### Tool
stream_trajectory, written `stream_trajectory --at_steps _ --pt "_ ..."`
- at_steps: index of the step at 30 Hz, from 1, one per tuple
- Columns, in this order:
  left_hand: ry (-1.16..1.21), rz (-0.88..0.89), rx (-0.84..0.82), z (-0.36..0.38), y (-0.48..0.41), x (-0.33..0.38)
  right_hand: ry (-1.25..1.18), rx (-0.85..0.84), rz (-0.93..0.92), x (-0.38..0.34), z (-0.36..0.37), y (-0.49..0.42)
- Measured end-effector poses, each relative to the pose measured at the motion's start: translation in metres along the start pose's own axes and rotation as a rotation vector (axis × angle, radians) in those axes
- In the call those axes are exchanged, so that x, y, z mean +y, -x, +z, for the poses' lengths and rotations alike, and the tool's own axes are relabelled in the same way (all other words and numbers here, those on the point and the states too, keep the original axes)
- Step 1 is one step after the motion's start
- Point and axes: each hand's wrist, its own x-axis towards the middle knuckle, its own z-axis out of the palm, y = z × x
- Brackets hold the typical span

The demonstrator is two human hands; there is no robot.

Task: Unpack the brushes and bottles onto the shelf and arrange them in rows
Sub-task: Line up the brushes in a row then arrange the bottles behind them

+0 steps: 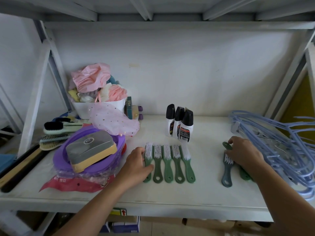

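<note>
Green brushes (167,163) lie five abreast; my left hand (136,165) pinches the leftmost brush (148,150), thumb across its handle. My right hand (243,153) curls its fingers onto the loose brushes (227,169).

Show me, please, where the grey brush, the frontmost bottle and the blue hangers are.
grey brush (226,173): head view, on its handle below the bristles.
frontmost bottle (187,127): head view, on its white body.
blue hangers (283,160): head view, on the stack's dense middle.
</note>
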Motion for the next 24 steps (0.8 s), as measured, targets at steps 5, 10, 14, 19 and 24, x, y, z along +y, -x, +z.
stream_trajectory --at_steps 5,10,14,19,24 --pt "0.002 -0.003 -0.003 0.001 -0.001 -0.003 -0.002 0.038 0.036 0.003 0.000 0.001" --pt "0.002 -0.004 0.000 0.001 -0.002 -0.004 0.005 0.084 0.031 0.004 -0.001 0.001" --pt "-0.010 0.005 0.004 0.001 -0.002 -0.005 0.034 0.085 0.024 0.007 -0.002 0.001" --pt "-0.010 0.002 -0.004 0.001 -0.003 -0.005 0.036 0.039 -0.009 0.000 -0.010 0.005" --pt "-0.016 0.002 0.000 0.002 -0.004 -0.006 0.082 -0.021 -0.048 -0.004 -0.013 0.011"
